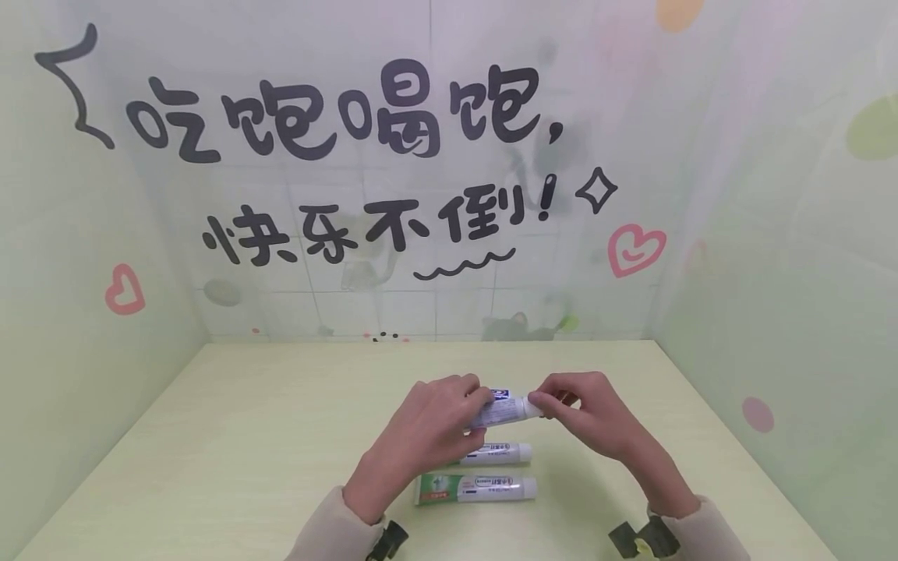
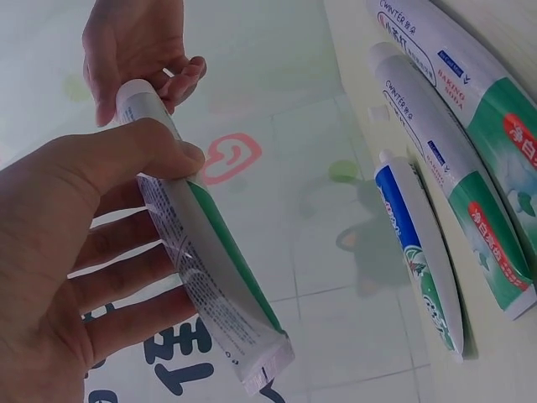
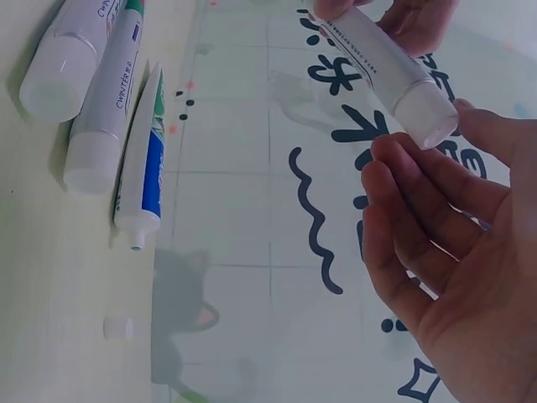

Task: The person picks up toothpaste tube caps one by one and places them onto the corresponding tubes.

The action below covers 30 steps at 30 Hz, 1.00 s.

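Note:
My left hand point(image 1: 431, 421) grips a white and green toothpaste tube point(image 2: 222, 252) above the table, thumb on one side and fingers behind. The tube's white cap point(image 3: 426, 116) points to the right. My right hand point(image 1: 592, 409) has its thumb and fingertips at both sides of that cap, pinching it. Two similar capped tubes lie on the table: a larger green one point(image 1: 484, 489) nearest me and a slimmer one point(image 1: 507, 453) beyond it, partly hidden by the left hand in the head view. A small blue and white tube point(image 3: 144, 172) lies farther back, its nozzle bare.
A small white cap point(image 3: 118, 327) rests on the pale table point(image 1: 210, 436), apart from the small tube's nozzle. A printed sheet point(image 1: 365, 304) with black lettering stands behind the table, and similar sheets close off both sides.

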{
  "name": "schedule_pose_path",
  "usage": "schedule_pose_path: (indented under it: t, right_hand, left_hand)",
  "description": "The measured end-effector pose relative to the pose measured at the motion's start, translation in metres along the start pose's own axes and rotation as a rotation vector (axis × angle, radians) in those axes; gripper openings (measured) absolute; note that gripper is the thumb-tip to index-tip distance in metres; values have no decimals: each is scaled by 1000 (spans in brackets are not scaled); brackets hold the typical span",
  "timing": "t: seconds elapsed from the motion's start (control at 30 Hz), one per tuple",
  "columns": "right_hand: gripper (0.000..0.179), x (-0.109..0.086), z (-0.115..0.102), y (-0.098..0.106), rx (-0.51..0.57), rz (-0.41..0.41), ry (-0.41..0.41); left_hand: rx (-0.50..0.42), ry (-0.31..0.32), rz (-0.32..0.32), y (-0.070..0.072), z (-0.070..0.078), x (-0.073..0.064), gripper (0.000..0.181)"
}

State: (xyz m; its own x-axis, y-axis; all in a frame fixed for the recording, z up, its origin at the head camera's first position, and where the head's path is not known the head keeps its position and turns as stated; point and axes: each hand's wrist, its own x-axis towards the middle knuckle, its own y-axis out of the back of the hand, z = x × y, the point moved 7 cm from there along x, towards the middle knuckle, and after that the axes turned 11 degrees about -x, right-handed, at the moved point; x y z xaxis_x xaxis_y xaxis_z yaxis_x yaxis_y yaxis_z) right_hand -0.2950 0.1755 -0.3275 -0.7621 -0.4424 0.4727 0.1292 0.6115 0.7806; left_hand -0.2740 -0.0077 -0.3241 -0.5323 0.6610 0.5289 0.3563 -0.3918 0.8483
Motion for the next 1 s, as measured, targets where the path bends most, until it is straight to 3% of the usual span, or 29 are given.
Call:
schedule_pose_path:
  t: [0.13,0.27,0.37,0.6,0.93,1.0]
  right_hand:
    - [22,1,0,-3,-9,-4,-9]
    - [20,1,0,-1,5,25,3]
    - [13,-1,-1,3,33,55,45]
    - [27,-3,-6,7,58,43,154]
    - [1,-3,1,1,34,8,59]
    - [6,-2,1,1,32,4,44]
  left_hand:
    - [-2,1,1,1,0,-1,30]
    - [-19,3,-6,0,1,-1,31]
    - [-32,12,-23,0,1,-1,32]
    - [-31,30,-42,-1,-2,1,33]
    - [-17,4,8,1,0,0,29]
    - [-12,2,12,1,0,0,30]
